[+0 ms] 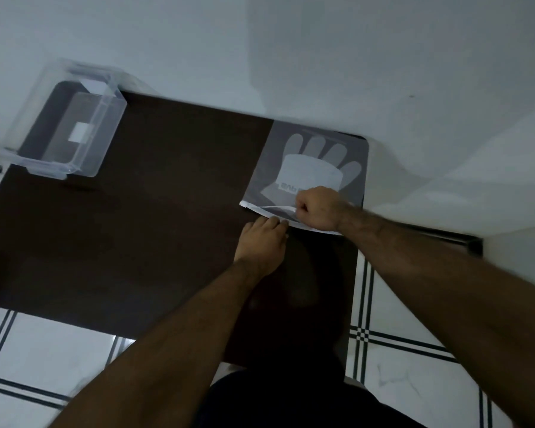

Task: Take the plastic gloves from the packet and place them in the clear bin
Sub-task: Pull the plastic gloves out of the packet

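Head view: a person stands at a dark brown table [155, 211] pushed against a white wall, both bare forearms reaching in from the bottom of the picture
Packet [309, 168]: flat on the table at about 1 o'clock from the table's middle, in the far right corner; a glove shape with spread fingers shows through its grey face
Packet's near edge: a white strip [275, 207] is lifted along it, running from the packet's left corner toward the right fist
Plastic gloves: they lie inside the packet, seen only as the pale glove outline; how many I cannot tell
Right hand [317, 208]: curled into a fist over the packet's near edge, fingers pressed together and pinching the end of the white strip
Left hand [261, 242]: palm down at about 7 o'clock from the right fist, fingers laid close together, fingertips [280, 223] pressing on the packet's near edge just beside the fist
Clear bin [65, 125]: at about 10 o'clock, in the far left corner of the table, well apart from the packet; open on top, with only a white label visible on its base
Floor [414, 304]: white tiles with dark double lines, seen at 5 and 7 o'clock below the table
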Demonstrator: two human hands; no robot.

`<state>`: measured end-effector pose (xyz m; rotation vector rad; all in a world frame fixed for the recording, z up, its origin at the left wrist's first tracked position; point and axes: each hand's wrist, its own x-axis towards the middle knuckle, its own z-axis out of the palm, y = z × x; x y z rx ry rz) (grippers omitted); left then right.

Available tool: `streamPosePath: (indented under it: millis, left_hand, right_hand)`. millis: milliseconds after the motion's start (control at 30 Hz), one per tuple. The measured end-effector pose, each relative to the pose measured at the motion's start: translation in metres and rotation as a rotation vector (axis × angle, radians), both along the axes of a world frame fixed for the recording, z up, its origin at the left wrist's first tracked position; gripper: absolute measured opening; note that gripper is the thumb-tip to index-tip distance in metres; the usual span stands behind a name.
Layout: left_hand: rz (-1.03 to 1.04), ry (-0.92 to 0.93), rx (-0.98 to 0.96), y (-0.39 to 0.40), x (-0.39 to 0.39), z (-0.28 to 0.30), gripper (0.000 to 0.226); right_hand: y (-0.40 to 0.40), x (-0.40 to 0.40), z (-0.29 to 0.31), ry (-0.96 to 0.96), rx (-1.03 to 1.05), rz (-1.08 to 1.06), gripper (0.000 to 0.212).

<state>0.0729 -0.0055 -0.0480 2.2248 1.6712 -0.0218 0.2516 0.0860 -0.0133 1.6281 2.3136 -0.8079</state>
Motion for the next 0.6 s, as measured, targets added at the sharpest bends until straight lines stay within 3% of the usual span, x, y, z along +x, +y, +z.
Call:
streamPosePath:
  millis: [167,600]
  left_hand:
    - [0.027,0.004,0.031,0.018,0.009,0.007,0.031]
    - [-0.111,0.119,0.026,0.058,0.025,0.009,0.024]
  right_hand:
    - [-0.003,0.007,-0.005,0.152,0.098,-0.163,0.014]
    - [-0.005,0.014,-0.014,0.207,0.083,-0.249,0.016]
